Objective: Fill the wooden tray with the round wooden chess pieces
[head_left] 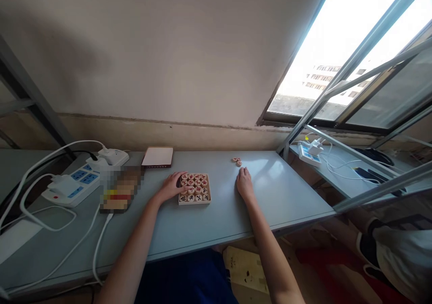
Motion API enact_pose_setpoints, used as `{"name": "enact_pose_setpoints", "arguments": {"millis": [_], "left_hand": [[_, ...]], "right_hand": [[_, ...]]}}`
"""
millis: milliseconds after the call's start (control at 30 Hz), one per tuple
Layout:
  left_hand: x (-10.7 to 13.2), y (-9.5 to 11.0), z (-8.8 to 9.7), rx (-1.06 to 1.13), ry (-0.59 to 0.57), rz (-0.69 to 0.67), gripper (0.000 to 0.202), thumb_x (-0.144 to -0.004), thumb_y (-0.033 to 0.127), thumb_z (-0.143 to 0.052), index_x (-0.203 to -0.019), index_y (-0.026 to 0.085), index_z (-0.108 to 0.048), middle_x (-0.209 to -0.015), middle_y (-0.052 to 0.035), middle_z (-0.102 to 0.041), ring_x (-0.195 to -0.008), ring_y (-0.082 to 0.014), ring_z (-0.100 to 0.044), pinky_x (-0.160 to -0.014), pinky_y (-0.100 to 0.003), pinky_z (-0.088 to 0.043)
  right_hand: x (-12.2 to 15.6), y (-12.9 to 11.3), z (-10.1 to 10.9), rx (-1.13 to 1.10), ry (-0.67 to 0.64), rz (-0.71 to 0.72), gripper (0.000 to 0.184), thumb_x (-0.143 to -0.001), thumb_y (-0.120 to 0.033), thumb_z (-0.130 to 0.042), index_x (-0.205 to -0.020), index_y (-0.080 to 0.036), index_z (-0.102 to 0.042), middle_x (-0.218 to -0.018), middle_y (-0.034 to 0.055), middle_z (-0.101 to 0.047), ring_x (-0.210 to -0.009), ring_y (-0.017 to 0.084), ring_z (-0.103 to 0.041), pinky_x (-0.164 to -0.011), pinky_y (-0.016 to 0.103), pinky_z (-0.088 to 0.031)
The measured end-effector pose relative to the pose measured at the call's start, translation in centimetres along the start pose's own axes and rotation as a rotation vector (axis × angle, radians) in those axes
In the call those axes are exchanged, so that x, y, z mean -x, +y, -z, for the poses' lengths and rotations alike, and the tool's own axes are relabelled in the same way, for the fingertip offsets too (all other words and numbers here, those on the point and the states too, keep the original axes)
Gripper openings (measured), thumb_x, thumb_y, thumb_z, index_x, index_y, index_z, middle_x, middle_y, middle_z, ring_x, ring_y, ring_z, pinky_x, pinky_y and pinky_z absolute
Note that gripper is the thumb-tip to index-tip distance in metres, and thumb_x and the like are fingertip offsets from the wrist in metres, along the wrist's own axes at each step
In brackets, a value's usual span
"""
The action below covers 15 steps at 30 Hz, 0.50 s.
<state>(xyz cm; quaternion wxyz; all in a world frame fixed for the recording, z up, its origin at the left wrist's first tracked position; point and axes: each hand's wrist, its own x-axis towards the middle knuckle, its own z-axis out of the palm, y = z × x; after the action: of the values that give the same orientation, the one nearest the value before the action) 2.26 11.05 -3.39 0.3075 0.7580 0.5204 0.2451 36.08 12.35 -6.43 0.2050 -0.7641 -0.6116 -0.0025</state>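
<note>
Grey desk runs across the middle and lower left of the frame, pale wall behind it. Window at upper right, buildings outside. Metal posts at both sides: left post, right post. Second desk at right. Yellowish package below the desk edge, bottom centre.

Counts: one shallow box, just below frame centre, with sixteen round wooden pieces showing, four by four; characters red or dark. Three loose pieces, as far as I can tell, clustered right of centre. One white-topped flat case left of centre, by the wall. Two power strips: one left, one right. One pixelated object beside the left strip.

Two hands. Left hand straddles the box's left rim, thumb spread wide from fingers, thumb over the pieces. Right hand is loosely curled on the desk near the loose pieces; can't tell whether it holds anything.
</note>
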Motion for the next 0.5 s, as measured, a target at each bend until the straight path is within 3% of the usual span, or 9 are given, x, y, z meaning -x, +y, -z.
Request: {"name": "enact_pose_setpoints", "arguments": {"millis": [100,233,500], "left_hand": [[0.0,-0.1,-0.1,-0.005,0.011,-0.010,0.069,-0.070,0.055,-0.059,-0.129,0.022,-0.045,-0.131,-0.0092,-0.047,-0.120,-0.0285,-0.041,-0.101,-0.040,-0.031],[-0.1,-0.2,-0.1,-0.016,0.015,-0.004,0.069,-0.069,0.056,-0.059,-0.128,0.023,-0.046,-0.130,-0.0090,-0.049,-0.118,-0.0289,-0.043,-0.100,-0.040,-0.032],[-0.1,-0.2,-0.2,-0.018,0.022,-0.003,0.070,-0.068,0.055,-0.060,-0.128,0.023,-0.046,-0.130,-0.0089,-0.049,-0.117,-0.0288,-0.043,-0.100,-0.041,-0.032]], "right_hand": [[1.3,-0.2,0.0,-0.040,0.007,0.068,0.049,-0.086,-0.011,-0.026,-0.132,-0.008,-0.041,-0.138,0.0175,-0.039,-0.130,0.022,-0.033,-0.103,0.035,-0.032],[3.2,-1.0,0.3,-0.163,0.039,0.194,0.046,-0.086,-0.012,-0.027,-0.127,-0.015,-0.049,-0.132,0.0149,-0.047,-0.120,0.022,-0.045,-0.098,0.037,-0.039],[6.4,-3.6,2.3,-0.352,0.053,0.258,0.035,-0.089,-0.021,-0.034,-0.113,-0.018,-0.059,-0.123,0.0135,-0.053,-0.106,0.023,-0.056,-0.085,0.036,-0.047]]}}
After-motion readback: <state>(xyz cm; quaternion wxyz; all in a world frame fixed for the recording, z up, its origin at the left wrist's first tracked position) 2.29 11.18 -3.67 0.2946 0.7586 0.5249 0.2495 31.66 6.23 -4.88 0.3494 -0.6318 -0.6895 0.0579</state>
